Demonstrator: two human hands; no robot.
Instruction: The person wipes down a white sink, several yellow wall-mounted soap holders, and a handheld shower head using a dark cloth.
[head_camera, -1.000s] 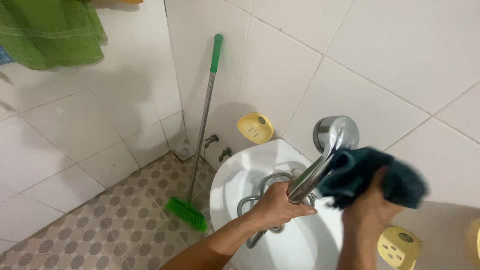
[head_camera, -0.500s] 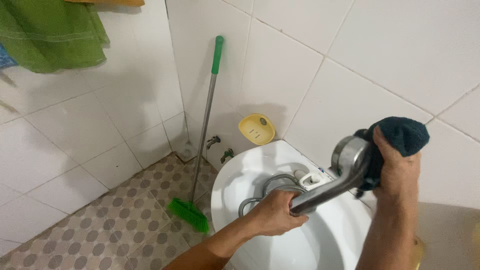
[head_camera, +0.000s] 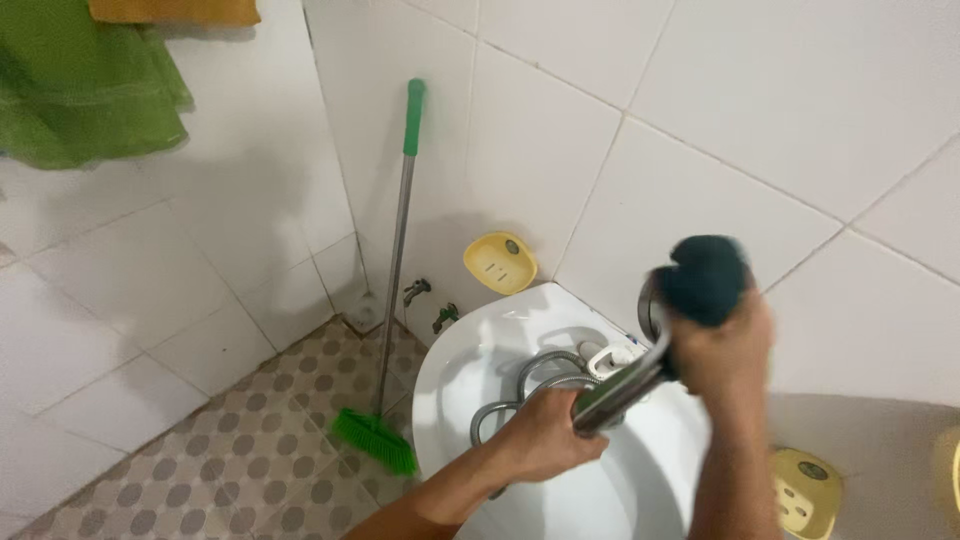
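Chrome shower head (head_camera: 622, 385) sits lower right of centre in the head view, over the white sink (head_camera: 470, 350). Left hand (head_camera: 545, 440) has its fingers wrapped tight around the handle. Right hand (head_camera: 722, 350), blurred, has its fingers closed on a dark cloth (head_camera: 705, 275) pressed against the head. Green broom (head_camera: 385, 350) leans in the corner, centre left.

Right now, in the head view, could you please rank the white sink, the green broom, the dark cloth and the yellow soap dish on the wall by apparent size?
1. white sink
2. green broom, long but thin
3. dark cloth, nearer the camera, so unsure
4. yellow soap dish
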